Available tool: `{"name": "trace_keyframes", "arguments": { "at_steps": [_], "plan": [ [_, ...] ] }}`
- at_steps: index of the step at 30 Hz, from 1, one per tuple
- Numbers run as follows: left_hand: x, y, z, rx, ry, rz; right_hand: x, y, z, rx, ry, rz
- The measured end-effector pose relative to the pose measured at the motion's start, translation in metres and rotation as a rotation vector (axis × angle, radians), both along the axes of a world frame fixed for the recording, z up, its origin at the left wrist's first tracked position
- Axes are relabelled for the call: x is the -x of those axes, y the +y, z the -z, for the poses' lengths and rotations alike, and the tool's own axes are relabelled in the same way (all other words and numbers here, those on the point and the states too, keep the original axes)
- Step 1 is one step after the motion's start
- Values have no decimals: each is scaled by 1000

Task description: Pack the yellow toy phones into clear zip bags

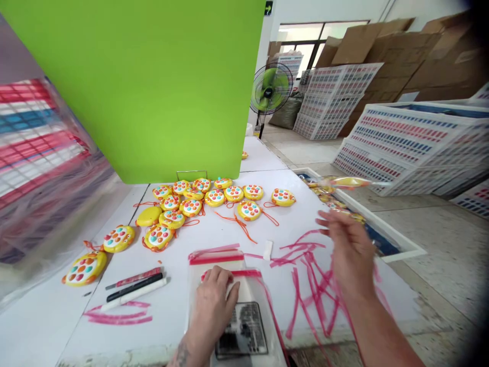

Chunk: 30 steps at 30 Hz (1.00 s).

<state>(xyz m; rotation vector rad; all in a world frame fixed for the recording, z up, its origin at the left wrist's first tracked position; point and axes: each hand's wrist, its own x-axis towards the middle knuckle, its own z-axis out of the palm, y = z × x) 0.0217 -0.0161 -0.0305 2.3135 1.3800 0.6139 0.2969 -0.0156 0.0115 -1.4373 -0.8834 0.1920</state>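
Note that the bags lie directly under your left fingers, the nearer set, long axis running back toward you; whether these bent fingers pinch anything cannot be told, while your right fingers stand parted, empty, the bagged toy beyond them.

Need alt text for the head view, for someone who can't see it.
A person's left hand rests on clear bags on a white table; the right hand extends, fingers apart from a blurred bagged toy beyond it. Dotted yellow toys lie before a green board, with pink strips nearer.
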Motion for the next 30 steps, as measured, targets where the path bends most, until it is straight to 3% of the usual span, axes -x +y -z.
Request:
{"name": "trace_keyframes", "arguments": {
  "at_steps": [3, 6, 11, 14, 20, 26, 30],
  "plan": [
    [-2, -5, 6, -139, 144, 28, 10, 17, 16, 232, -233, -257],
    [-3, -7, 8, -192, 232, 46, 19, 49, 31, 342, -476, -453],
    [-3, -8, 9, -200, 258, 32, 34, 112, 41, 473, -671, -539],
    [-3, -8, 10, -198, 258, 25, 41, 133, 49, 504, -682, -538],
    [-4, -6, 9, -177, 244, 26, 45, 130, 54, 528, -612, -544],
    [-4, -2, 11, -152, 235, 23, 31, 119, 40, 483, -339, -553],
    [-5, -1, 15, -151, 266, 15, 36, 92, 28, 427, -121, -639]
  ]
}}
